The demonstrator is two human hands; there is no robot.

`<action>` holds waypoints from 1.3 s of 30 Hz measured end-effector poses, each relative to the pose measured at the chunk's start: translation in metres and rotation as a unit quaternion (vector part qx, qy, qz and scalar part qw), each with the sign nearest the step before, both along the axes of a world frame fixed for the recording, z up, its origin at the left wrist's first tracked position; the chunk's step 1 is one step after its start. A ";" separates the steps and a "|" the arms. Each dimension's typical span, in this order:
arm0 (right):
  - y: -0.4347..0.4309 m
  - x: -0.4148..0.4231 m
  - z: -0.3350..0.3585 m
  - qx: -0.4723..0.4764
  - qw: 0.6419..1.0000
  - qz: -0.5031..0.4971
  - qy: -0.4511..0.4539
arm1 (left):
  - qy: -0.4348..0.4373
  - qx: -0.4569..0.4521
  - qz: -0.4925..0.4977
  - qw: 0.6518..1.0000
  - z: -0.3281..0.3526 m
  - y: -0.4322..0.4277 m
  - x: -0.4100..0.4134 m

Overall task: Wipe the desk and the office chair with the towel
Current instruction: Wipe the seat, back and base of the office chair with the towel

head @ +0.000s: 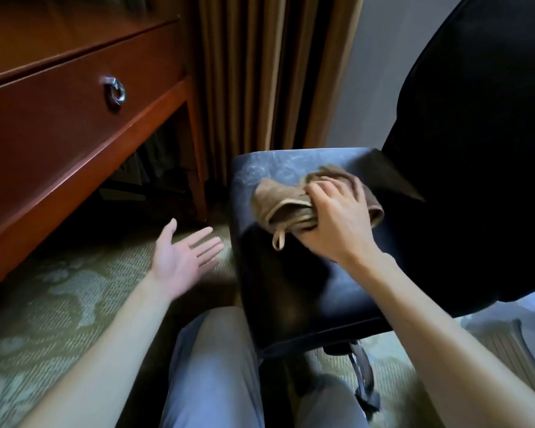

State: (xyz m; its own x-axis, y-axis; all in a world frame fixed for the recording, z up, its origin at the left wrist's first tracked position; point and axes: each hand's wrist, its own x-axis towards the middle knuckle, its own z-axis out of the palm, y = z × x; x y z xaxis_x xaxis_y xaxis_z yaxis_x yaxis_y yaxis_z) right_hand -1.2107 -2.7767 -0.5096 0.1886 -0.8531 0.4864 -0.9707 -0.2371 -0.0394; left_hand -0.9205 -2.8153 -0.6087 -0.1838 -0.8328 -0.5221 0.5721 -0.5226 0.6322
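A crumpled brown towel (283, 202) lies on the dark seat of the office chair (291, 288), toward its back half. My right hand (337, 217) grips the towel from above, fingers curled over its bunched right part. A loop of the towel's edge hangs out below my fingers. Pale smears show on the seat's far edge. My left hand (184, 257) hovers palm up over the carpet to the left of the seat, fingers straight, holding nothing. The reddish wooden desk (59, 143) stands at the left, seen from below its top.
The desk drawer has a metal ring pull (115, 92). Tan curtains (269, 72) hang behind the chair. The chair's black backrest (476, 149) rises at the right. Patterned green carpet (59, 304) covers the floor. My knees in grey trousers (217, 366) are at the bottom.
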 end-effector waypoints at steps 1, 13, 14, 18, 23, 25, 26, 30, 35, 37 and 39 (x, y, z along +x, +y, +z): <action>-0.002 -0.003 -0.005 0.075 0.996 -0.038 -0.001 | -0.004 0.003 -0.005 1.000 -0.001 0.001 -0.006; 0.004 0.101 -0.052 0.182 0.962 0.181 0.096 | 0.013 0.054 -0.022 0.998 -0.014 0.007 -0.018; 0.006 0.095 -0.046 0.163 0.968 0.183 0.061 | -0.002 0.056 -0.019 0.998 -0.015 0.005 -0.018; 0.009 0.028 -0.025 -0.086 0.987 0.123 -0.056 | -0.201 -0.045 0.053 0.977 -0.006 -0.007 -0.041; 0.016 -0.084 -0.009 0.004 0.987 -0.153 -0.041 | -0.339 -0.305 0.081 0.886 0.039 -0.018 -0.130; 0.022 -0.120 -0.019 0.118 0.972 -0.196 -0.061 | -0.382 -0.362 0.001 0.851 0.046 -0.024 -0.170; 0.024 -0.133 -0.026 0.156 0.965 -0.191 -0.083 | -0.402 -0.376 -0.044 0.834 0.047 -0.028 -0.190; 0.022 -0.147 -0.050 0.191 0.954 -0.203 -0.115 | -0.464 -0.401 -0.152 0.775 0.044 -0.033 -0.258; 0.001 -0.152 -0.043 0.120 0.955 -0.238 -0.126 | -0.527 -0.385 -0.111 0.750 0.034 -0.036 -0.275; -0.003 -0.165 -0.037 0.036 0.967 -0.227 -0.109 | -0.512 -0.394 -0.101 0.757 0.029 -0.036 -0.270; -0.012 -0.179 -0.033 -0.068 0.969 -0.211 -0.108 | -0.526 -0.404 -0.103 0.741 0.028 -0.036 -0.269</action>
State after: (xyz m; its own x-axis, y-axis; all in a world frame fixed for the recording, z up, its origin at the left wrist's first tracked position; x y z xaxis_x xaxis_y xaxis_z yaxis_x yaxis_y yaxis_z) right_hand -1.3900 -2.7887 -0.5421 -0.2821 -0.7574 0.5888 -0.9548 0.1616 -0.2497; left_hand -1.1891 -2.8513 -0.5806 -0.1958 -0.9629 0.1860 -0.4991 0.2611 0.8263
